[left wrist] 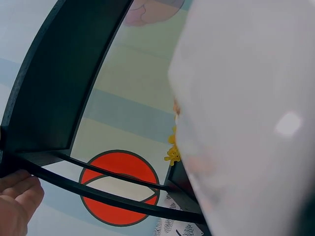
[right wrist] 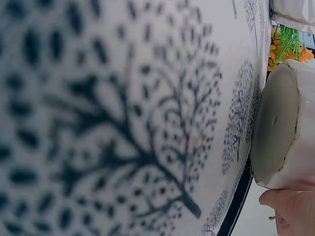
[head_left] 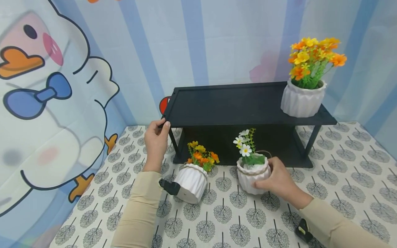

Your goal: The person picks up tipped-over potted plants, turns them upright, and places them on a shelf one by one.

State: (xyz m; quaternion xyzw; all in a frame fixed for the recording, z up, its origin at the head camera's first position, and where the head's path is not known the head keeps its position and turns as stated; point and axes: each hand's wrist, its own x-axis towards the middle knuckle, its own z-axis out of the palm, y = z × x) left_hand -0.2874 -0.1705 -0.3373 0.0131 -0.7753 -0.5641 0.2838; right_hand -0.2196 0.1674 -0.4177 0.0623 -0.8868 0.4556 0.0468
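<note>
In the head view, my left hand [head_left: 156, 143] pinches the front left corner of the black two-tier shelf [head_left: 217, 106], thumb over the upper board. The left wrist view shows its fingers [left wrist: 28, 194] under that corner. My right hand [head_left: 279, 175] grips a white ribbed pot [head_left: 249, 182] of white daisies [head_left: 245, 150], twine round its rim, in front of the lower board. Its pale base [right wrist: 275, 123] faces the right wrist camera. Beside my left wrist, a second white pot [head_left: 193, 179] with small orange and yellow flowers [head_left: 203, 156] leans over, part of its base showing.
A third white pot [head_left: 302, 100] with taller yellow and orange flowers [head_left: 310, 58] stands at the upper board's right end. The tree-print tablecloth [head_left: 223, 213] spreads under everything. Behind hangs a striped blue curtain [head_left: 149, 41] with a cartoon duck.
</note>
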